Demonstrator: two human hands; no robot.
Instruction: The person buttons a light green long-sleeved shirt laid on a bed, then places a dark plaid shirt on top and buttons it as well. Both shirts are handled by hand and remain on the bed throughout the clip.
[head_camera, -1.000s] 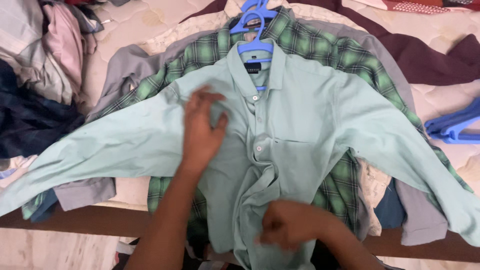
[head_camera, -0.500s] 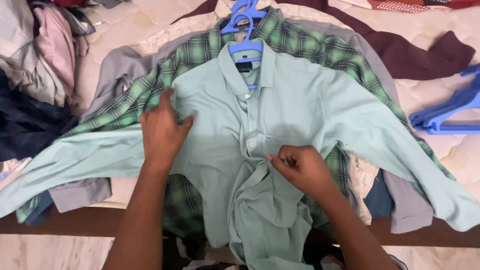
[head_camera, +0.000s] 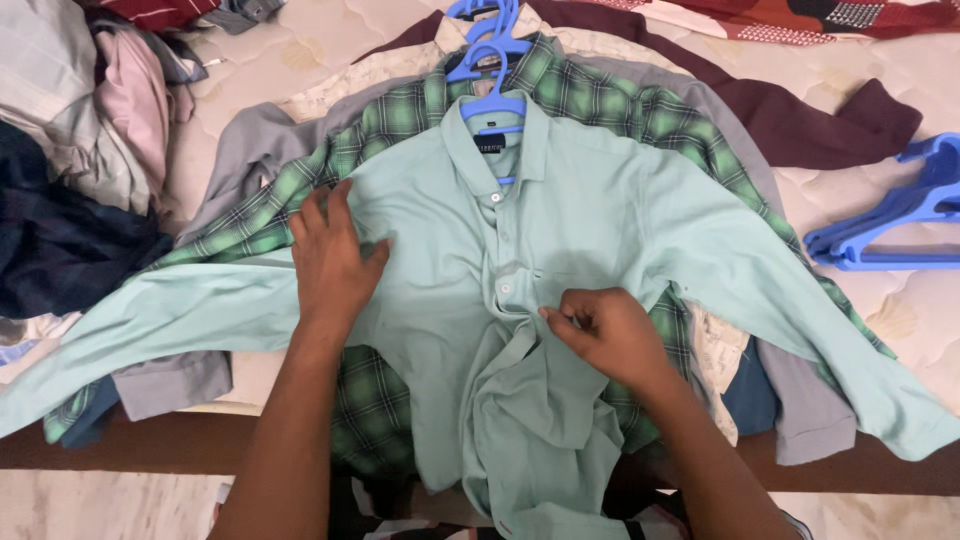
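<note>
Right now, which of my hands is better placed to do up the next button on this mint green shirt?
Probably the right hand: its fingertips pinch the mint green shirt at the placket, just beside the open button. The left hand lies flat on the chest panel, farther off, pinning the fabric.

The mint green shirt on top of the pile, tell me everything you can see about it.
The mint green shirt is plain, soft-looking cloth with a collar, a button placket and a chest pocket. It hangs on a blue hanger and lies front up, sleeves spread wide, atop a green plaid shirt on the mattress. Upper buttons look closed; the lower front is open and rumpled. The left hand presses its chest; the right hand pinches the placket.
</note>
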